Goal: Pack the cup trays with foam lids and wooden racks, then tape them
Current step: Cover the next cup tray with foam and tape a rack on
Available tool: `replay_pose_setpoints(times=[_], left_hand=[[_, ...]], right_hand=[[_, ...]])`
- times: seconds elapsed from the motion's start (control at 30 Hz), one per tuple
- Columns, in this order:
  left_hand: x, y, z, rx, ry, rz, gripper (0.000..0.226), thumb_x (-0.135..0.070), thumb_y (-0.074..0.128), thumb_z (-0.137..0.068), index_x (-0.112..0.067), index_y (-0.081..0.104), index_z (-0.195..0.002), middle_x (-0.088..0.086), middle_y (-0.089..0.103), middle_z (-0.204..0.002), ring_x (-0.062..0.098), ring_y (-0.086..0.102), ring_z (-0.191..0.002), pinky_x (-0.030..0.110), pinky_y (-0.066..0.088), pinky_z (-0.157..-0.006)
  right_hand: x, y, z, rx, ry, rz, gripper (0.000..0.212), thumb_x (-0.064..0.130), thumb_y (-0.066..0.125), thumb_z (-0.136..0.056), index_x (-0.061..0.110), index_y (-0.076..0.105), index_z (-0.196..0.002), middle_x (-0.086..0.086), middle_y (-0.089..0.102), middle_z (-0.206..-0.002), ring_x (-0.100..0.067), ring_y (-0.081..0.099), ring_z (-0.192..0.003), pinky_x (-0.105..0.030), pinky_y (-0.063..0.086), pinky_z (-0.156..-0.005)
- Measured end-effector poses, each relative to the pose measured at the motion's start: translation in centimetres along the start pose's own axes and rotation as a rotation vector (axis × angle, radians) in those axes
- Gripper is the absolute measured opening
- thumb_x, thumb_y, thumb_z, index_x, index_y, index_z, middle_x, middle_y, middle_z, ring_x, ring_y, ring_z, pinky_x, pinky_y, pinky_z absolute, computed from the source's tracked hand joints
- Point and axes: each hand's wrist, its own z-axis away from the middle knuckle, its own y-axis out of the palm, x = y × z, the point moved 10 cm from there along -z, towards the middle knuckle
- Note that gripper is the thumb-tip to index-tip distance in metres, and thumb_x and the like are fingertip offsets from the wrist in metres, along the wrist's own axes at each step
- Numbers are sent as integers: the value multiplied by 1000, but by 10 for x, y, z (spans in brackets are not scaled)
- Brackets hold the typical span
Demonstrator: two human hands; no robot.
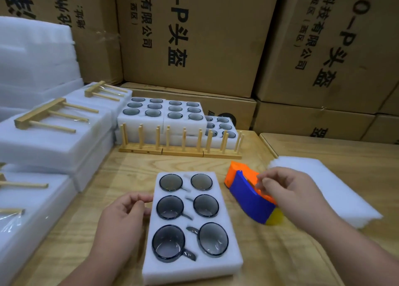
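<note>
Near centre lay cup tray (pixel 192 266), soft light foam, six fragile glass cups; best lifted by both long edges. Left hand (pixel 121 216) loosely curled, touching left edge. Right hand (pixel 287 190) curled over tape dispenser (pixel 250 197), grip unclear.

white foam cup tray (pixel 190 266) flat on table, uncovered, six dark glass cups (pixel 169 242) mouth-up in two columns | upright wooden peg racks (pixel 181 141) in row behind | white foam lid (pixel 336 188) flat, right | orange-blue tape dispenser (pixel 248 197) between tray and lid
</note>
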Motion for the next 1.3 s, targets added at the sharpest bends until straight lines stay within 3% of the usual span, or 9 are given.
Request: replay_pose_setpoints(times=[0.1,0.2,0.3,0.4,0.53,0.67,0.87,1.07,1.3], left_hand=[[-2,-2,2,-21,8,43,36,-2,53,-98,-25,77,-83,5,75,-67,9,66,-50,14,47,-42],[-4,-1,3,-26,17,41,32,1,53,-97,-18,76,-86,6,75,-66,7,64,-47,12,45,-40],[-3,0,3,-27,15,53,34,0,54,-96,-22,77,-85,8,75,-69,13,66,-52,17,49,-45],[1,1,1,-14,5,51,39,-1,54,-96,-31,77,-85,13,75,-72,24,67,-62,33,53,-67],[6,2,-2,-7,6,62,36,-2,53,-96,-28,77,-86,15,73,-69,21,64,-54,28,52,-60],[9,2,-3,-8,10,60,34,-4,53,-96,-27,76,-86,14,72,-67,23,62,-52,32,50,-63],[7,3,-2,-7,9,51,36,0,51,-95,-25,74,-83,10,67,-59,19,55,-42,18,44,-39],[8,6,-2,-11,9,57,33,1,50,-94,-20,73,-83,0,71,-65,21,58,-47,29,48,-62],[8,5,-1,-23,10,71,33,3,49,-93,-19,72,-82,-4,70,-64,17,57,-44,22,48,-49]], right_hand=[[-25,-47,-25,-164,64,76,21,15,64,-90,28,76,-79,7,76,-81,-15,69,-77,-35,53,-73],[-55,-82,-49,-213,155,202,14,23,63,-91,24,73,-100,3,74,-95,-17,64,-77,-30,47,-66],[-88,-97,-68,-129,286,365,42,28,64,-93,16,60,-133,-6,63,-123,-26,60,-104,-34,47,-84],[-110,-107,-74,-101,396,406,59,36,66,-92,15,48,-144,-8,58,-125,-31,56,-111,-38,47,-88],[-135,-115,-74,-65,523,546,89,63,71,-81,17,40,-152,-9,48,-150,-37,46,-135,-46,45,-104],[-161,-115,-65,-21,665,427,110,74,77,-67,16,38,-153,-8,44,-154,-34,47,-133,-41,41,-98],[-174,-115,-59,-3,693,296,120,80,79,-57,16,39,-150,-6,50,-131,-28,48,-104,-39,38,-87],[-169,-123,-69,-54,634,450,115,86,75,-52,17,48,-141,-7,57,-135,-32,55,-117,-44,48,-99],[-134,-146,-79,-242,511,690,103,82,72,-55,26,45,-137,-7,53,-139,-37,45,-133,-57,38,-105]])
